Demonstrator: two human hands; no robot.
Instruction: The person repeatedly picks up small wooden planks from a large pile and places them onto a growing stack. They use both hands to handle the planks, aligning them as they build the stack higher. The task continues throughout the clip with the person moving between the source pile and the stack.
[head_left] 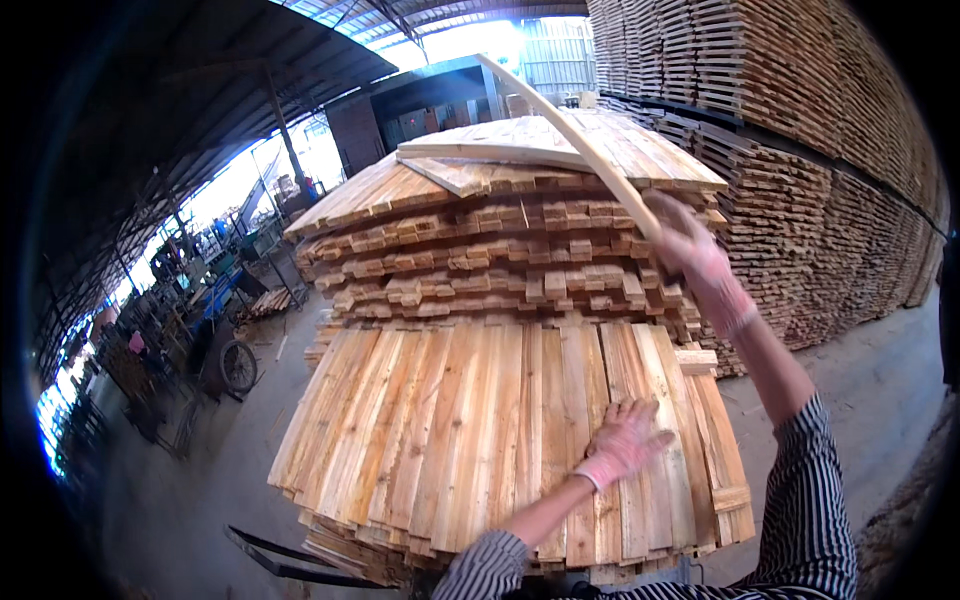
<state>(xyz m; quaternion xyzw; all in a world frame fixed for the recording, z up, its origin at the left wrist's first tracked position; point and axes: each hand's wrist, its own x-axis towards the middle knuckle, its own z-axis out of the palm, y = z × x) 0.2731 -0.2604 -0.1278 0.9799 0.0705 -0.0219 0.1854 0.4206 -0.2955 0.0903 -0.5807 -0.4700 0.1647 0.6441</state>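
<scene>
My right hand (pixel 692 255), in a pinkish work glove, is closed round one end of a long wooden slat (pixel 575 135). The slat slants up and away to the left, above the far stack of boards (pixel 480 245). My left hand (pixel 622 445), gloved the same way, lies with fingers spread on the near stack of boards (pixel 450 430). Boards there run side by side, away from me. A loose slat (pixel 490 152) rests crosswise on the far stack, with a short piece (pixel 440 175) slanting beside it.
Tall stacks of slats (pixel 830 200) rise along the right side. On the left stand a wheel (pixel 238 366) and a jumble of equipment along the concrete floor (pixel 200 500). A black metal bar (pixel 290 565) sticks out at the near stack's lower left. Short crosspieces (pixel 730 497) lie at its right edge.
</scene>
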